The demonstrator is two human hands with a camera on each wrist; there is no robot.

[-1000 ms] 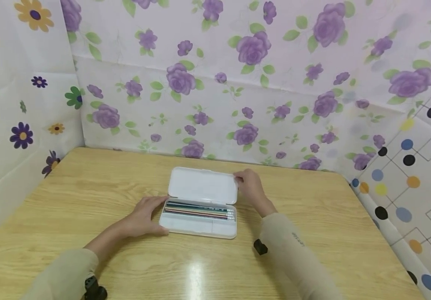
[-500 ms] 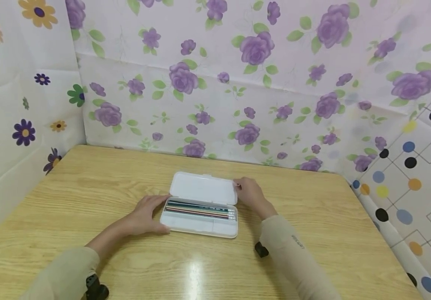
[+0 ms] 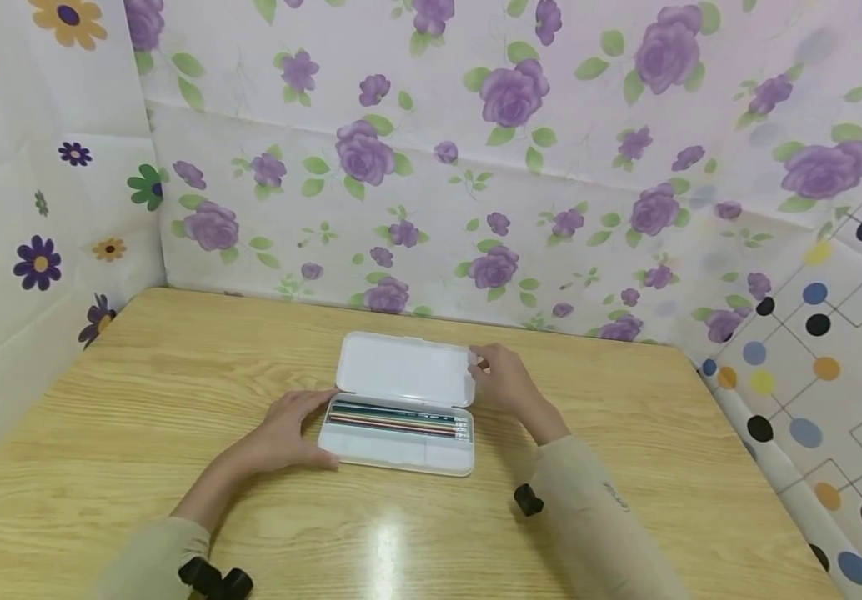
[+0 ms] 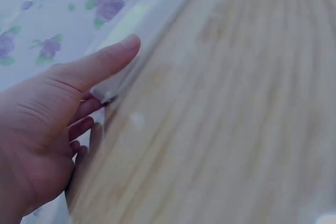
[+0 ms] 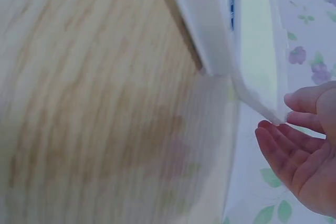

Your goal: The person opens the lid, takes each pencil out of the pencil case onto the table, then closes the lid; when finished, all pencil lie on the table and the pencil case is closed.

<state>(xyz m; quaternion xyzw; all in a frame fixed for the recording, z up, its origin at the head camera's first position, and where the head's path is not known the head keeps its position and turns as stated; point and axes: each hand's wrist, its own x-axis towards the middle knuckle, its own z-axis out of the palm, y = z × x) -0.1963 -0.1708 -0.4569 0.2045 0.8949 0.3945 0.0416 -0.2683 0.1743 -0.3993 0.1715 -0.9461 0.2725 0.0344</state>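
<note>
A white plastic pencil case (image 3: 378, 452) lies unfolded on the table, its lid (image 3: 407, 368) tipped back on the far side. Several pencils (image 3: 393, 419) lie side by side in the upper part of its tray, silvery ends to the right. My left hand (image 3: 281, 433) grips the tray's left end, thumb at the front corner and fingers behind. In the left wrist view the thumb (image 4: 113, 59) lies against the case's side. My right hand (image 3: 506, 379) holds the lid's right far corner. In the right wrist view that corner sits between thumb (image 5: 304, 99) and fingers.
The wooden table (image 3: 649, 483) reaches back to a wall cloth (image 3: 416, 167) with purple flowers. Patterned cloths hang at left and right. Dark wrist cameras (image 3: 528, 500) are strapped on both sleeves.
The lid tilts up slightly half a second ago and now leans farther back again. My right thumb and forefinger stand wider apart. The left hand keeps its place on the tray.
</note>
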